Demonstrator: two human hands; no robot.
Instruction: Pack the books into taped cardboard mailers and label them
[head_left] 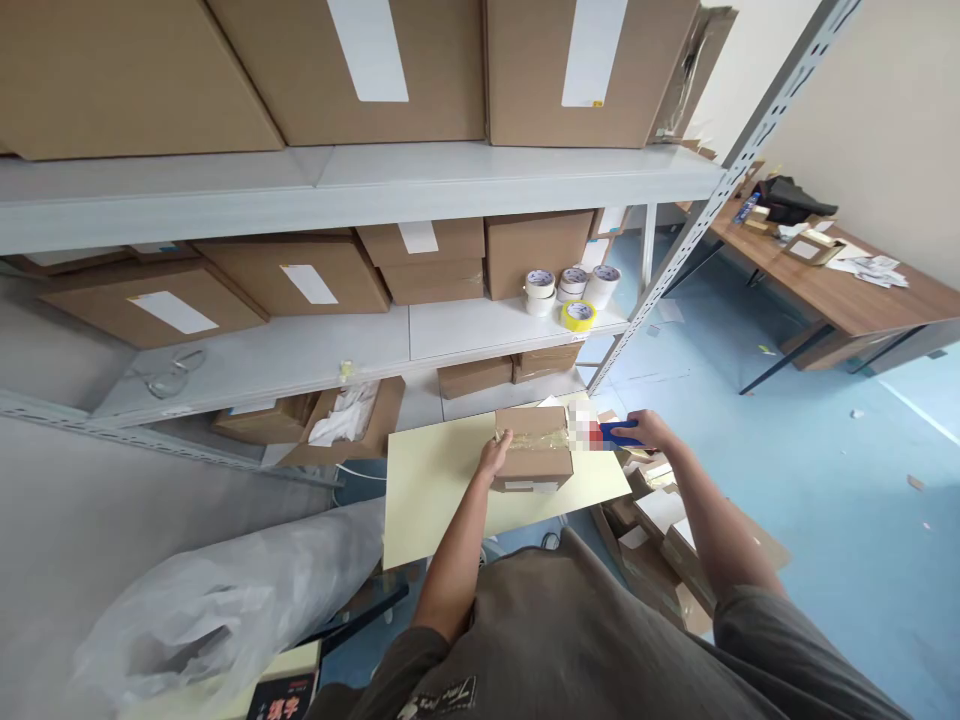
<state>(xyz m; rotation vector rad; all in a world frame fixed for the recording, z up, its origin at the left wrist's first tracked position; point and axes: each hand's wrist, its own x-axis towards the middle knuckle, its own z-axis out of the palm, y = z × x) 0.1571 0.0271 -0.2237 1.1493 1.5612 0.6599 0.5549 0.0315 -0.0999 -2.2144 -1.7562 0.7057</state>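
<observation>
A small cardboard box [534, 445] sits on a pale yellow table top [435, 480], with clear tape across its upper face. My left hand [495, 455] presses against the box's left end, fingers curled on its edge. My right hand [646, 430] is closed around the blue handle of a tape dispenser [611, 434] just right of the box. The dispenser's front part next to the box is blurred out.
Grey metal shelving [360, 185] holds many cardboard boxes and several tape rolls [574, 290]. A roll of plastic wrap [225, 600] lies at lower left. Flattened cartons [660, 540] are piled right of the table. A wooden desk [832, 280] stands at far right on the blue floor.
</observation>
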